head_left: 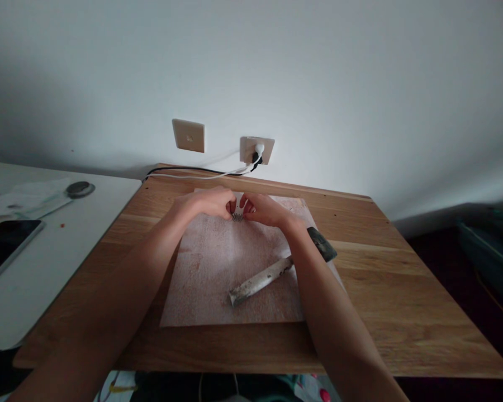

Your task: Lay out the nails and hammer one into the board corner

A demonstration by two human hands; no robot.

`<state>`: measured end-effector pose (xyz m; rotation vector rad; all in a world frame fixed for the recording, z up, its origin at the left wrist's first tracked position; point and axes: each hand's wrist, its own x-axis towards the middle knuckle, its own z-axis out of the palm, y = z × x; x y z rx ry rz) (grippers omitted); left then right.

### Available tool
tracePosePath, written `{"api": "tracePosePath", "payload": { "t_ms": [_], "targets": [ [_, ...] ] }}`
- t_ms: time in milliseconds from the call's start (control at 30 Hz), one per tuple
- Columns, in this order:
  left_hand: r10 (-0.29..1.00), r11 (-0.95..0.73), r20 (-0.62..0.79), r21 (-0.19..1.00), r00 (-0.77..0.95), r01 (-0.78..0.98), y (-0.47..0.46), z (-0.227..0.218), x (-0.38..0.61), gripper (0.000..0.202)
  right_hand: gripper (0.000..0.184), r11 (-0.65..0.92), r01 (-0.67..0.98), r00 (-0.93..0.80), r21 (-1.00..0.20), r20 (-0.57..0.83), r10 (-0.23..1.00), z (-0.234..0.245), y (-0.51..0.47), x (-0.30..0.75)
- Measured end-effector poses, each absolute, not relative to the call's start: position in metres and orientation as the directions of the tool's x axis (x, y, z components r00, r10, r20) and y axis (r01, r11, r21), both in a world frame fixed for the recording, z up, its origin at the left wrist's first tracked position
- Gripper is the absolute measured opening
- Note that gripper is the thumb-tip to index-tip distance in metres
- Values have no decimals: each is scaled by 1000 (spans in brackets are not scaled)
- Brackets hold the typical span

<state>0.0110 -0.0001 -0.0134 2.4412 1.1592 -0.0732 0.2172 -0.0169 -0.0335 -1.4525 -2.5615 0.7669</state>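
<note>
My left hand (220, 202) and my right hand (260, 209) meet over the far part of a pale, reddish wooden board (209, 279). Fingers of both hands are curled and pinch the two sides of a small white piece with grey nails (237, 216). Its thin metal points fan out towards me; the fingers partly hide it. A hammer with a worn white handle (262, 280) lies across the board. Its dark head (322, 244) sticks out past my right forearm, which covers the joint between head and handle.
The board lies on a wooden table (402, 301) against the wall. Behind it, cables (201, 172) run to a socket (257, 151), beside a second wall plate (188, 135). To the left, a white table (79, 240) holds a phone (8, 245), a plastic bag (33, 198) and a round dark object (79, 189).
</note>
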Motion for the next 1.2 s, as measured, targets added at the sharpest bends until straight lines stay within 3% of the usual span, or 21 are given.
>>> {"api": "tracePosePath", "payload": {
  "t_ms": [1200],
  "targets": [
    [732, -564, -221, 333, 644, 756, 1, -16, 11, 15, 29, 433, 759, -552, -487, -127, 824, -33, -18, 218]
  ]
}}
